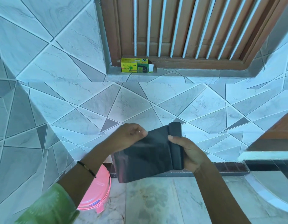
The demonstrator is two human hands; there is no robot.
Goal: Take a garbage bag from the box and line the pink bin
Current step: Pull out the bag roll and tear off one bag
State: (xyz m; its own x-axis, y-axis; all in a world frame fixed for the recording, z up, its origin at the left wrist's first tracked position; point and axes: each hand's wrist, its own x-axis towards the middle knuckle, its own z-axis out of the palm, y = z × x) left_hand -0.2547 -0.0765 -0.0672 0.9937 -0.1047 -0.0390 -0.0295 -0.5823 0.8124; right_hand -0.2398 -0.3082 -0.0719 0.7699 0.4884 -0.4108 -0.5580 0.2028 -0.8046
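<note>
A black garbage bag (146, 156) hangs partly unrolled between my hands, in front of the tiled wall. My left hand (130, 135) pinches its loose upper corner. My right hand (187, 151) grips the black roll (176, 143) that the bag comes off. The yellow-green bag box (136, 65) lies on the window ledge above, its right end flap open. The pink bin (98, 189) stands on the floor at lower left, partly hidden behind my left forearm, with its lid on.
A brown wooden window with white bars (185, 29) sits above the ledge. A white curved basin edge (272, 196) shows at lower right. A dark countertop edge (269, 162) juts in from the right. Marble floor (164, 199) lies below.
</note>
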